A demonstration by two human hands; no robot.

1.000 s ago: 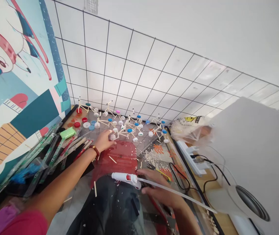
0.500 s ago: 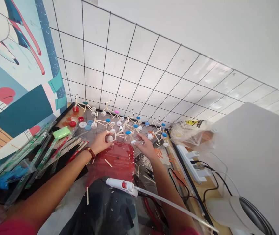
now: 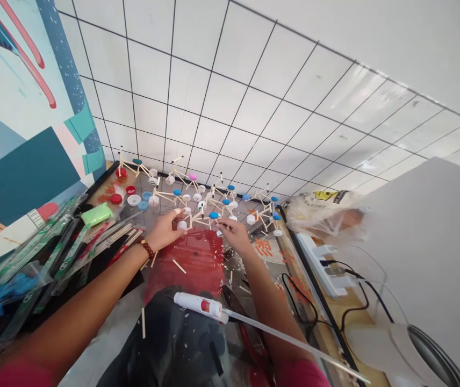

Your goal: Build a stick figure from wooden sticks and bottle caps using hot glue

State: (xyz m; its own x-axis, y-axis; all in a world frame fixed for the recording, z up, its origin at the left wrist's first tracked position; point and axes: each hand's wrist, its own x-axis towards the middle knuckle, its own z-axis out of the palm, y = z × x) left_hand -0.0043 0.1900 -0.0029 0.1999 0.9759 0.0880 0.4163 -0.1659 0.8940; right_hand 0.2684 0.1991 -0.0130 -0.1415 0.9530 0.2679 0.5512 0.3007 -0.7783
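Observation:
A small stick-and-cap model [image 3: 195, 220], made of thin wooden sticks with white bottle caps and a blue disc [image 3: 214, 215], sits at the far end of the red sheet [image 3: 193, 263]. My left hand [image 3: 164, 232] is closed around its left side, thumb and fingers at the white caps [image 3: 182, 225]. At the other end my right hand [image 3: 234, 235] pinches close under the blue disc; its fingertips partly hide what they grip. Behind both hands stand several similar models [image 3: 217, 200] with white caps and blue, pink or green discs.
A white hot glue gun [image 3: 200, 305] with a long glue stick lies in front. Packaged sticks [image 3: 60, 252] and a green packet [image 3: 96, 215] fill the left. Loose red caps [image 3: 116, 199], a power strip [image 3: 322, 263], cables and a plastic bag [image 3: 326, 215] surround the work; a tiled wall stands behind.
My right hand has moved left and closed its fingers in toward the blue disc; before, they were spread beside a white cap. My left hand stays at the model. The view has shifted slightly.

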